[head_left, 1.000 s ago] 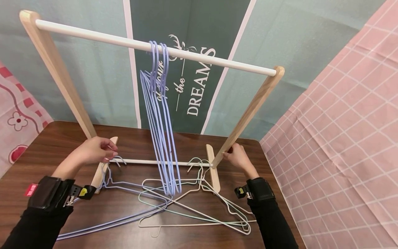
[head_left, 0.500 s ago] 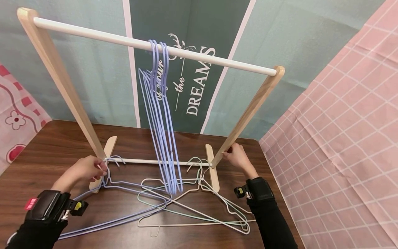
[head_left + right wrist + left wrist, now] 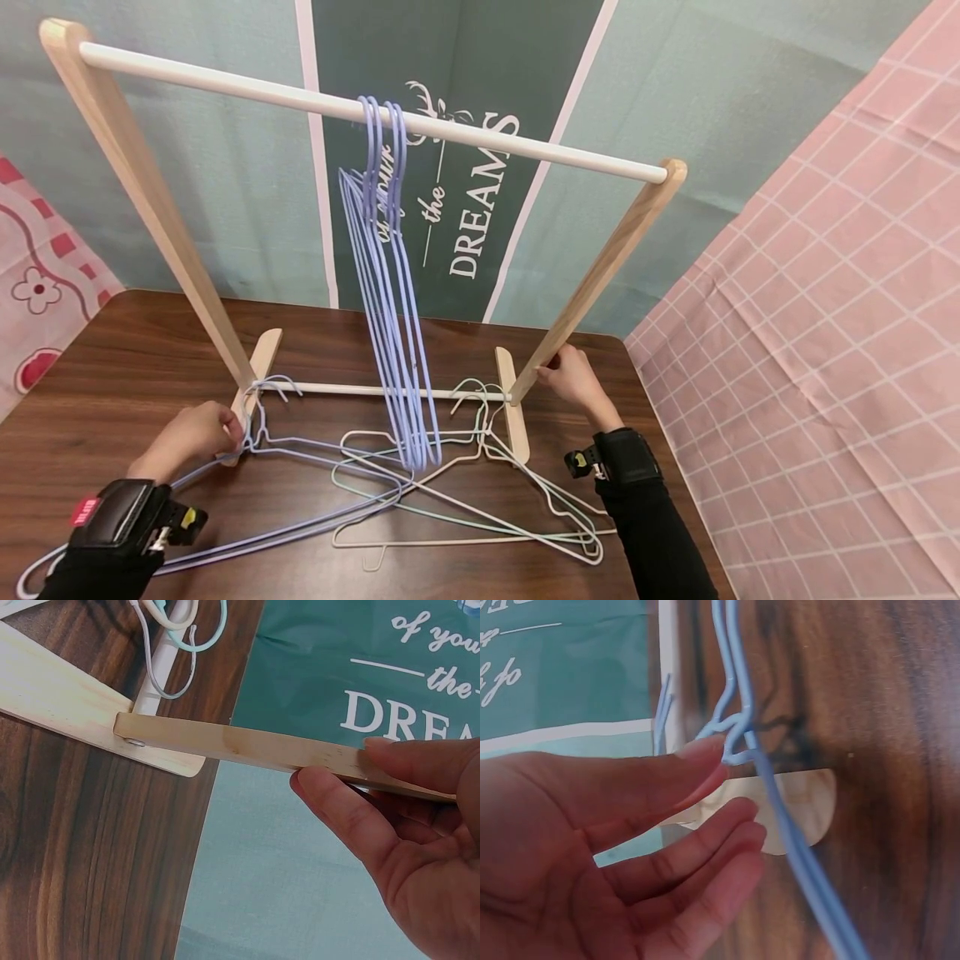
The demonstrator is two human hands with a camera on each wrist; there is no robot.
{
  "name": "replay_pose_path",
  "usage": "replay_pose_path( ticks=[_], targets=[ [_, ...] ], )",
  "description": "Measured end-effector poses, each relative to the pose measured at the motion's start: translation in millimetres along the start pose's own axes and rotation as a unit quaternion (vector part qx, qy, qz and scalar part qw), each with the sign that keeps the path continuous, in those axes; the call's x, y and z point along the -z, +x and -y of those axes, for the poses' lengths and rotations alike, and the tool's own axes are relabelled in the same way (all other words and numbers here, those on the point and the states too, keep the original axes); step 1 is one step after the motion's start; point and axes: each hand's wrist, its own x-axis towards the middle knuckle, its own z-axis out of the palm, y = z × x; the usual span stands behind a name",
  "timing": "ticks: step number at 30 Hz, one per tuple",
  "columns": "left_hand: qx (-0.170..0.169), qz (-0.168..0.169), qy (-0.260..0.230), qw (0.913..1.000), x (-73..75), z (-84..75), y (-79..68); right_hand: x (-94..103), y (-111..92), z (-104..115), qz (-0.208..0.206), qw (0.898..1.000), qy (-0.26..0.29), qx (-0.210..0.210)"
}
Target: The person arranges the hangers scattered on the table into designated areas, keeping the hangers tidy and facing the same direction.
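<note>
Left hand (image 3: 197, 433): beside the left foot of the rack (image 3: 142, 182), fingers half bent at the loose blue hangers; whether it pinches them, I cannot tell.
Loose blue hangers (image 3: 802, 859): 2, on the near side of the rack, hooks at the left end of its lower bar (image 3: 337, 389). Best taken, I judge, with a pinch on 1 neck just under the hook, slid clear of its neighbour before lifting.
Top bar (image 3: 525, 145): no box or basket shows; near the rack's middle this bar carries bunched hung blue hangers (image 3: 390, 317), 4 hooks countable.
Pale hangers (image 3: 483, 433): white and mint, overlapping, near the rack's right foot.
Right hand (image 3: 576, 377): grasps the rack's right post (image 3: 600, 283); steady pressure should stop the frame shifting.
</note>
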Motion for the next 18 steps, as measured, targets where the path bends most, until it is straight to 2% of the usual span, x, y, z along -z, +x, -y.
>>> replay_pose_path(
  ticks=[9,18],
  targets=[
    [0.017,-0.024,0.003,0.9996,-6.7,-0.8,-5.1,-0.1,-0.7,0.1,-0.005,1.0,-0.005,0.008],
    [0.01,-0.032,0.01,0.9994,-9.3,0.0,-5.8,-0.2,0.7,-1.0,-0.005,1.0,-0.006,0.004]
  ],
)
